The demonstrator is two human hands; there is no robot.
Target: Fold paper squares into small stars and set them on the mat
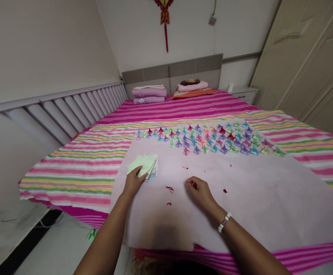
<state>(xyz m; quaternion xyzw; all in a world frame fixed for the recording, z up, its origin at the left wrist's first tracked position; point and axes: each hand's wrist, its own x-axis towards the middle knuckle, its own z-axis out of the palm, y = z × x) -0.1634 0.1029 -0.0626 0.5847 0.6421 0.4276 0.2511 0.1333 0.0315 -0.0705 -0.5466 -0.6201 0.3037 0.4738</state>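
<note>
My left hand (134, 182) is at the stack of coloured paper sheets (143, 162), its thumb and forefinger closed on the stack's near edge. A light green sheet lies on top, with white, pink and blue edges showing below. My right hand (200, 190) hovers over or rests on the large pale sheet (263, 198), fingers curled in and no object visible in them. A white beaded bracelet (224, 222) circles the right wrist. Beyond both hands, many small folded paper pieces (212, 139) in several colours stand in rows.
Small dark red paper scraps (169, 188) lie scattered between and around the hands. The pale sheet covers part of a bed with a striped cover (77, 168). Folded bedding (149, 93) is stacked by the headboard (183, 68). A railing (80, 110) runs along the left.
</note>
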